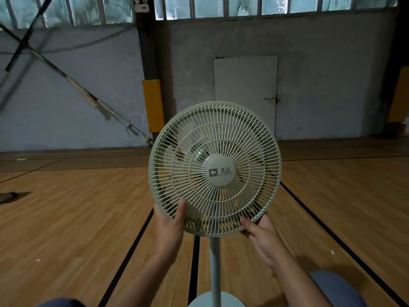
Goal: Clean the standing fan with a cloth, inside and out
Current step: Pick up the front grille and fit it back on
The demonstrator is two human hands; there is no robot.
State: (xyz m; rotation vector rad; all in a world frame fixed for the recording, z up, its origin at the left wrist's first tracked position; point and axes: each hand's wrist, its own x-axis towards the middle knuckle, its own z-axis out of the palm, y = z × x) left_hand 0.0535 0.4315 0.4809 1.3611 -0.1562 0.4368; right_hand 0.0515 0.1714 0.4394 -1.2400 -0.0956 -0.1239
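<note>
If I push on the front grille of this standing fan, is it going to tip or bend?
The standing fan looks top-heavy on its thin pole, so it may tip. The front grille has thin ribs, which probably flex. The left hand and right hand gripping the rim should steady it.

Large hall, dim overall; daylight only through high window band point(232, 6) along top of far wall point(77, 89)
Wall pale grey-blue, stained and patchy
Dark vertical column point(152, 52) near centre, yellow pad point(153, 105) fixed to lower part; second yellow pad point(399, 94) at far right edge
Pale door point(245, 85) right of column, latch on right side
Dark diagonal braces point(66, 74) crossing in front of left wall, wrapping on one torn and hanging
Small white box point(141, 7) at column top
Wood-plank floor point(66, 218), warm brown, marked with black court lines point(130, 251)
Dark flat object point(11, 196) at left edge, unidentifiable
</note>
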